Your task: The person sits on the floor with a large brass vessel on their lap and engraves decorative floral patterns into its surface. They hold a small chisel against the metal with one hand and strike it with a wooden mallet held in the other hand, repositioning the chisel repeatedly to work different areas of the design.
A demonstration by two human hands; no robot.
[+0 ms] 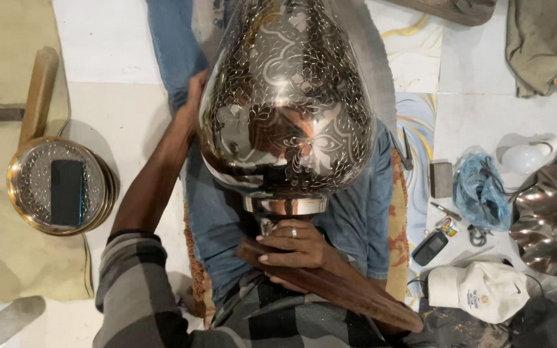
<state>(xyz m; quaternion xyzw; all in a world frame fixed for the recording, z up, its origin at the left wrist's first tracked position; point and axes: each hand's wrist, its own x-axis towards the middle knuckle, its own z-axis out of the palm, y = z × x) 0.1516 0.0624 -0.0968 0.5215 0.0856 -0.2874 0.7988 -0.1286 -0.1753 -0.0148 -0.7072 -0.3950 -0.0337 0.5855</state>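
— What do I have on the head camera?

— A large engraved metal vase [288,103] lies across my lap, its narrow neck toward me. My left hand [193,96] is pressed flat against its left flank, fingers together, steadying it. My right hand [291,245] sits just below the neck, fingers curled around a dark wooden tool [330,287] that runs along my forearm.

— How far along does the work look?

— I'd judge well on: leaf and flower patterns cover nearly all of the body I can see. The band by the neck looks plain. The far side is hidden.

— Anything else nearby?

— A round brass tray [59,185] with a phone [67,192] on it to my left, and a white cap [478,290] to my right.
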